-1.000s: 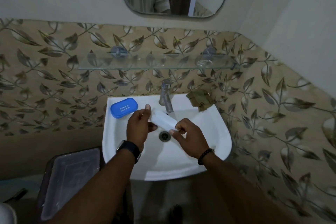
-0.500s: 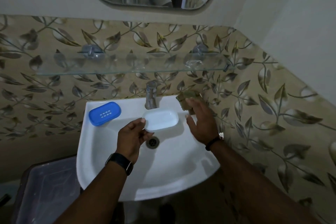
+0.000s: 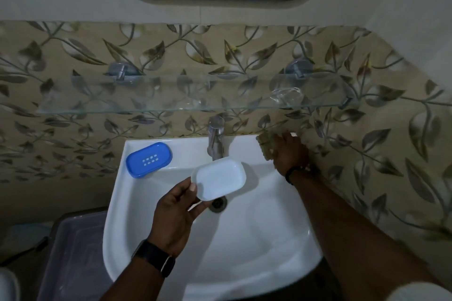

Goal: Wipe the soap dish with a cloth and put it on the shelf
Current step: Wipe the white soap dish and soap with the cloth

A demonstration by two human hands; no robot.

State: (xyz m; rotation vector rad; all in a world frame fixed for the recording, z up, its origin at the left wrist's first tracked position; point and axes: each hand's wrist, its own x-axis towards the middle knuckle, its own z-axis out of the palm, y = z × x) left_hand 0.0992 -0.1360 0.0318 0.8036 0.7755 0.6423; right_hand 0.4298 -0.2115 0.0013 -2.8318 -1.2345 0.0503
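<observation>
Left hand (image 3: 176, 212) is pinching the dish (image 3: 218, 178) by one end above the basin (image 3: 244, 239), risking a drop, while right hand (image 3: 289, 151) is closing on the cloth (image 3: 264, 146).

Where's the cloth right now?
In the head view, the cloth lies on the sink's back right corner against the tiled wall, right of the tap, under the right hand.

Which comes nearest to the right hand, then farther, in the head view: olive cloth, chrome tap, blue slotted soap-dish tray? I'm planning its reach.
1. Olive cloth, under the right hand at the white basin's back right corner.
2. Chrome tap, at the back centre.
3. Blue slotted soap-dish tray, on the back left rim.
</observation>
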